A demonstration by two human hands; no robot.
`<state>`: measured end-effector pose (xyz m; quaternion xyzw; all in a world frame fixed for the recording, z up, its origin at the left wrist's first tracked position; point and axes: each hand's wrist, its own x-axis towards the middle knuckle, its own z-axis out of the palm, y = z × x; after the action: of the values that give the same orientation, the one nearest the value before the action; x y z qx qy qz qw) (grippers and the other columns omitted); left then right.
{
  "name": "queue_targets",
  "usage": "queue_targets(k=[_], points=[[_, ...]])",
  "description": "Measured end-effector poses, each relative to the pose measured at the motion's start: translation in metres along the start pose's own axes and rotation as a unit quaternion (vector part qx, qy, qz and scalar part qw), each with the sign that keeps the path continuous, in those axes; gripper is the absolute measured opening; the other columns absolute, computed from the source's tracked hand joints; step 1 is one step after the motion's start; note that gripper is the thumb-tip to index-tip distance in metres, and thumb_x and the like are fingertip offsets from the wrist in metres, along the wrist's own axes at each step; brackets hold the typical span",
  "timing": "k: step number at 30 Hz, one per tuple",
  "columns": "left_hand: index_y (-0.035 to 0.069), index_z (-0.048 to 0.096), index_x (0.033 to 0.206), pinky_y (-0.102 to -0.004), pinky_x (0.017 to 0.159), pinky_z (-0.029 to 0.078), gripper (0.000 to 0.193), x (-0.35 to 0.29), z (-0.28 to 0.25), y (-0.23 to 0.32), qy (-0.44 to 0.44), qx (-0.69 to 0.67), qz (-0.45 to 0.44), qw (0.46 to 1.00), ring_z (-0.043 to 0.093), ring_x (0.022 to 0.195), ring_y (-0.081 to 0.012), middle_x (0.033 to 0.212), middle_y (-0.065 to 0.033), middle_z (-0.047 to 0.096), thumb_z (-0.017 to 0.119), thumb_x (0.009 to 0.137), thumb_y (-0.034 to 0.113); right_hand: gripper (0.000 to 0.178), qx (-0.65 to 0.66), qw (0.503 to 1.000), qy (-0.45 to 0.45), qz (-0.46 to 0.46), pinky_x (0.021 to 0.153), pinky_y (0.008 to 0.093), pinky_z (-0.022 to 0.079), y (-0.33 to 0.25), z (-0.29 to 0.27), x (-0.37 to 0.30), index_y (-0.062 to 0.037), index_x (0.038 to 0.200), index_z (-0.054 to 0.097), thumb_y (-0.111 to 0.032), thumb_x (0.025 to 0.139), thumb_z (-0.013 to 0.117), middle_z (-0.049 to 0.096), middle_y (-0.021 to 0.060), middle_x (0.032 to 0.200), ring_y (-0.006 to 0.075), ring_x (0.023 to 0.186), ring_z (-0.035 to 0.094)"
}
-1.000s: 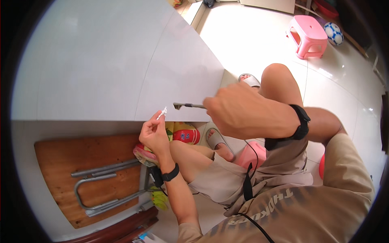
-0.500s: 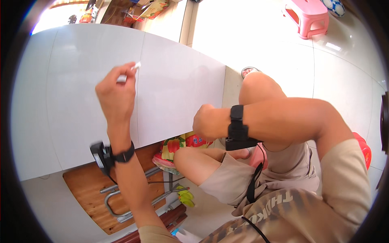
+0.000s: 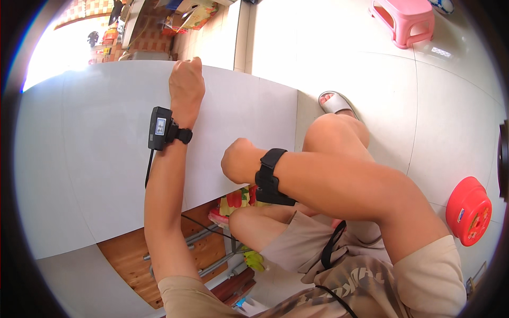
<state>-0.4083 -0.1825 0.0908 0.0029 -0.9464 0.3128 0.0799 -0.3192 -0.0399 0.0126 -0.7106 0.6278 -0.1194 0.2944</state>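
Left hand (image 3: 186, 87): curled, contents hidden, at surface (image 3: 116, 132) far edge
Right hand (image 3: 239, 161): curled, contents hidden, by near edge

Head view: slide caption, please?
Left hand near far edge of white surface, right hand closer in, pink stool at right.

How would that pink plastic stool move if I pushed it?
The pink plastic stool would probably slide, since the pale tiled floor looks shiny. It's likely light, with openings in its sides, and probably won't roll, having legs.
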Motion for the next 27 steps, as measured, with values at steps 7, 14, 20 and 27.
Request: queue_targets(k=[7,14,20,27], points=[[-0.002,0.062,0.078,-0.0495,0.068,0.05,0.009,-0.037,-0.019,0.016,-0.068,-0.032,-0.002,0.997,0.062,0.076,-0.0419,0.074,-0.0222,0.064,0.054,0.083,-0.002,0.022,0.015,1.0,0.003,0.017,0.073,0.037,0.056,0.007,-0.004,-0.004,-0.0161,0.105,0.079,-0.016,0.086,0.067,0.075,0.0033,0.105,0.0252,0.095,0.072],[-0.001,0.057,0.078,-0.0486,0.066,0.051,0.009,-0.122,-0.031,0.037,-0.118,-0.05,-0.014,0.992,0.058,0.078,-0.0402,0.077,-0.0199,0.063,0.054,0.078,-0.009,0.023,0.023,0.999,0.049,0.01,0.073,0.0418,0.056,0.014,-0.006,-0.021,-0.0155,0.104,0.078,-0.015,0.084,0.068,0.075,0.0037,0.103,0.0268,0.093,0.072],[0.0,0.059,0.08,-0.0483,0.068,0.049,0.007,-0.208,-0.043,0.059,-0.14,-0.11,-0.074,0.981,0.057,0.077,-0.0385,0.078,-0.0177,0.063,0.055,0.08,-0.006,0.019,0.002,0.999,0.043,-0.013,0.068,0.0412,0.054,0.024,-0.01,-0.033,-0.014,0.093,0.078,-0.015,0.082,0.064,0.074,0.005,0.082,0.0261,0.08,0.071],[0.0,0.063,0.076,-0.047,0.068,0.05,0.008,-0.289,-0.019,0.098,-0.129,-0.242,-0.176,0.946,0.06,0.077,-0.0384,0.076,-0.019,0.064,0.058,0.079,-0.005,0.023,-0.03,0.998,-0.05,0.026,0.064,0.0415,0.052,0.035,-0.013,-0.032,-0.0038,0.091,0.075,-0.015,0.083,0.056,0.072,0.0103,0.079,0.0255,0.07,0.066]])
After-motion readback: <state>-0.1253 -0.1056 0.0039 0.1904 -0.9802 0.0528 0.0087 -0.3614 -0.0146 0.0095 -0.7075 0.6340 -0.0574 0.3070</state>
